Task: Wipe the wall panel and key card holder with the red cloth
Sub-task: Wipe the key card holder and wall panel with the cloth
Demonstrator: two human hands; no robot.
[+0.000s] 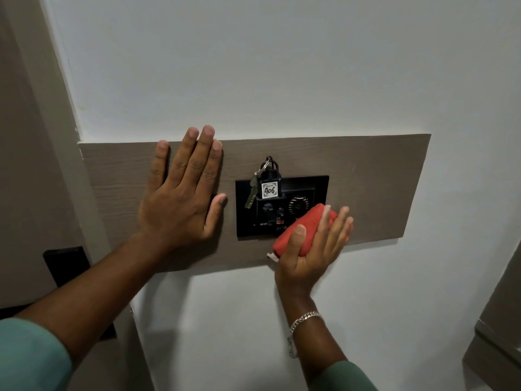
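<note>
A brown wood-grain wall panel [375, 176] runs across the white wall. At its middle sits a black key card holder plate [315, 190] with knobs and a dial. A key and a white tag reading 406 [269, 190] hang in its slot. My left hand [180, 193] lies flat on the panel to the left of the plate, fingers spread, holding nothing. My right hand [313, 246] grips a bunched red cloth [304, 230] and presses it against the plate's lower right corner, hiding that corner.
A dark door handle plate [66, 263] sits on the brown door surface at the left. A brown door or cabinet edge [499, 334] stands at the lower right. White wall spreads above and below the panel.
</note>
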